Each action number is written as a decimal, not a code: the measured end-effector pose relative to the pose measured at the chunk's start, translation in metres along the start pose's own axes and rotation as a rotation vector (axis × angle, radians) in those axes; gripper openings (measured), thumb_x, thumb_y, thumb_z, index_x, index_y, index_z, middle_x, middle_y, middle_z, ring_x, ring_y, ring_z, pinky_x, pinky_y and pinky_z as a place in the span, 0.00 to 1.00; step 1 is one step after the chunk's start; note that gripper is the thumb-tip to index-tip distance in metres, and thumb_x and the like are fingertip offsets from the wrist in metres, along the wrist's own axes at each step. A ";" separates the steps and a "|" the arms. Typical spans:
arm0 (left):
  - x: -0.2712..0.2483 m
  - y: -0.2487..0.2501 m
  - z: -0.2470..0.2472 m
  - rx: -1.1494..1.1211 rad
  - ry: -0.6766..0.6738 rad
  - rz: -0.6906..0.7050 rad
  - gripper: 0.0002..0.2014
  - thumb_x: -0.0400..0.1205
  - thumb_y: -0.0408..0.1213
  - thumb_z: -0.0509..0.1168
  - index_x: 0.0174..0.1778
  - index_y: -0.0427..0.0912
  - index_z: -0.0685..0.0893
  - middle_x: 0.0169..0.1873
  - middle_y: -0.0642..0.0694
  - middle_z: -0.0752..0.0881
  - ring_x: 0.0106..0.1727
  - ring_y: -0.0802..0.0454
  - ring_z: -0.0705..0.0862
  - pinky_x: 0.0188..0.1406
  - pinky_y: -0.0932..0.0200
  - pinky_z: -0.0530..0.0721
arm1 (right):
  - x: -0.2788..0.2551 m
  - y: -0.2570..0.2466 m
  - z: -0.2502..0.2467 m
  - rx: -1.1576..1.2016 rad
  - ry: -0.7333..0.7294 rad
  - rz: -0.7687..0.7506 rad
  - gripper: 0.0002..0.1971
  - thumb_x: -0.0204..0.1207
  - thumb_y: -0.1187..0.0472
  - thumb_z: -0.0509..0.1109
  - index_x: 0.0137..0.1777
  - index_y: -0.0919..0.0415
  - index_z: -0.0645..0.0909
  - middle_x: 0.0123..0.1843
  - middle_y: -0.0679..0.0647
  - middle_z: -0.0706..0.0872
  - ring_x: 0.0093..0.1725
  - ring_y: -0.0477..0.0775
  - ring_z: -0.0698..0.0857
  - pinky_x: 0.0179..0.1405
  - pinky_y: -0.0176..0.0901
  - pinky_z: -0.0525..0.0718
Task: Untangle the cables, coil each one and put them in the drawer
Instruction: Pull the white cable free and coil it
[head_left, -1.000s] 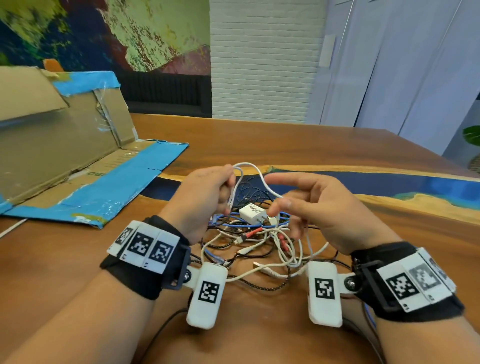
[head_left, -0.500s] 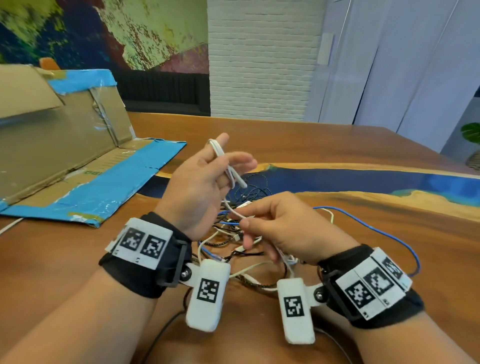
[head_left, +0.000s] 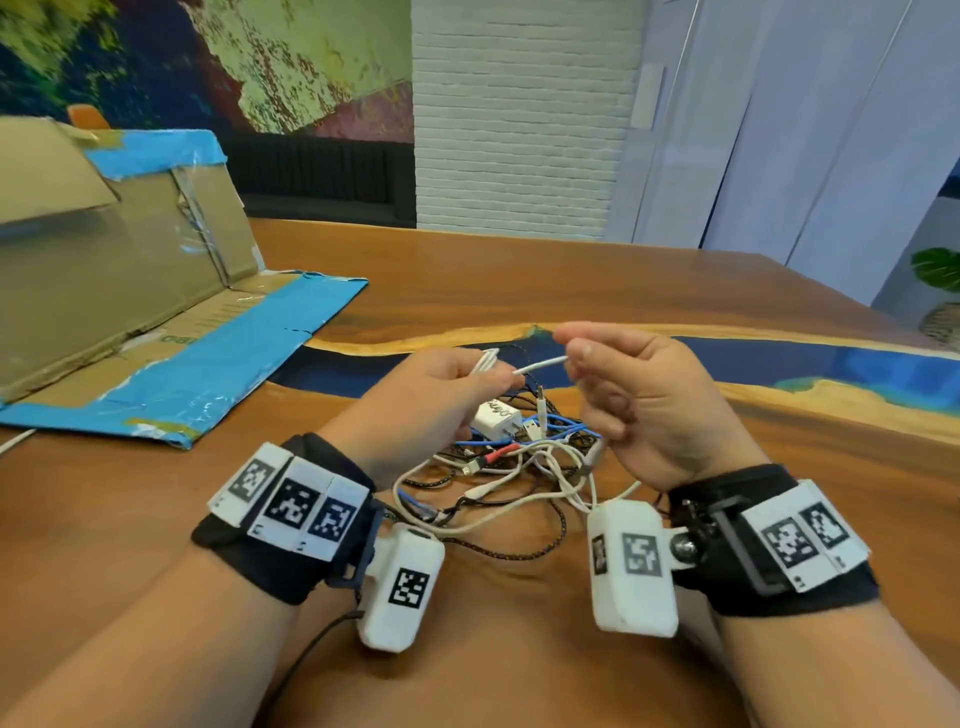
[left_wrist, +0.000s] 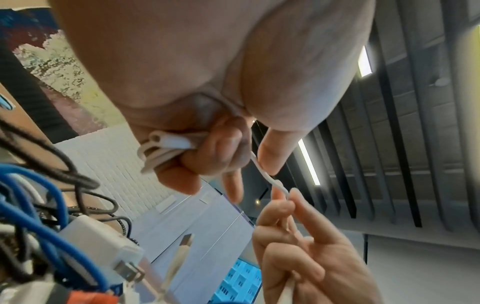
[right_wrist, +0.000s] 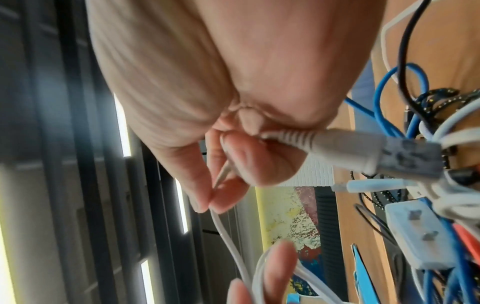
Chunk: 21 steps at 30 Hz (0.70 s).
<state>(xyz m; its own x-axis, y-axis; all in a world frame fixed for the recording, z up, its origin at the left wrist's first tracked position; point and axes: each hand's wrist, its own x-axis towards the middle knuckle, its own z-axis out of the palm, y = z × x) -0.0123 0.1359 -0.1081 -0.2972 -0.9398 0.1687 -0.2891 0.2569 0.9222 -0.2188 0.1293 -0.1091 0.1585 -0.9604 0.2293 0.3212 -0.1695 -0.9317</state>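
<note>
- The left hand (head_left: 434, 400) is curled round a small bundle of folded loops of a thin white cable (head_left: 540, 365); from the left wrist view the loops (left_wrist: 166, 150) poke out between the curled fingers and the thumb.
- The right hand (head_left: 641, 400) pinches the same thin white cable between thumb and forefinger, its other fingers bent; from the right wrist view the strand runs down out of the pinch (right_wrist: 228, 232) toward the left hand's fingertips.
- A short, nearly straight run of this cable bridges the gap between the two hands, which are raised above the worktop (head_left: 519, 280) and close together.
- A grey ribbed plug (right_wrist: 345, 148) sticks out from under the right hand's curled lower fingers, pointing at the tangle.
- The tangle of white, blue, black braided and red-tipped cables (head_left: 519, 467) lies on the wooden worktop directly below and between the hands, reaching back toward the wrists.
- A white boxy charger block (head_left: 496, 420) sits in the tangle, just beneath the left hand's fingers.
- A blue cable (head_left: 556, 423) loops through the tangle beside the charger block.
- Left of the tangle and well apart from it, a flattened cardboard box with blue tape edges (head_left: 171, 353) lies open on the worktop.
- Beyond the tangle, a blue resin band (head_left: 810, 364) runs across the wood.
</note>
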 end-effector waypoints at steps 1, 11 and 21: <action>-0.001 0.001 -0.003 0.004 -0.002 0.004 0.16 0.90 0.46 0.61 0.46 0.44 0.91 0.21 0.55 0.68 0.23 0.58 0.67 0.33 0.58 0.73 | 0.000 -0.001 -0.001 0.010 0.008 -0.018 0.10 0.69 0.67 0.75 0.50 0.65 0.91 0.33 0.56 0.85 0.23 0.45 0.68 0.18 0.35 0.70; -0.013 0.014 0.011 -0.562 -0.231 -0.030 0.18 0.82 0.50 0.59 0.28 0.44 0.74 0.19 0.51 0.58 0.20 0.53 0.53 0.23 0.61 0.70 | 0.005 0.016 0.008 -0.585 0.113 -0.291 0.06 0.76 0.62 0.81 0.45 0.47 0.94 0.42 0.46 0.93 0.42 0.58 0.87 0.42 0.47 0.87; -0.002 0.004 0.013 -0.415 0.051 0.077 0.23 0.93 0.44 0.50 0.33 0.41 0.73 0.18 0.51 0.63 0.20 0.54 0.62 0.29 0.55 0.69 | 0.001 0.024 0.018 -0.212 -0.116 -0.032 0.14 0.81 0.71 0.63 0.59 0.71 0.89 0.55 0.77 0.89 0.54 0.70 0.91 0.64 0.59 0.88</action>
<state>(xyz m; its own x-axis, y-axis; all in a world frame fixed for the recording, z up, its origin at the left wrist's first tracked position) -0.0245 0.1413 -0.1087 -0.2555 -0.9339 0.2500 0.1259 0.2242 0.9664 -0.1939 0.1284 -0.1260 0.2619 -0.9238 0.2795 0.1264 -0.2543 -0.9588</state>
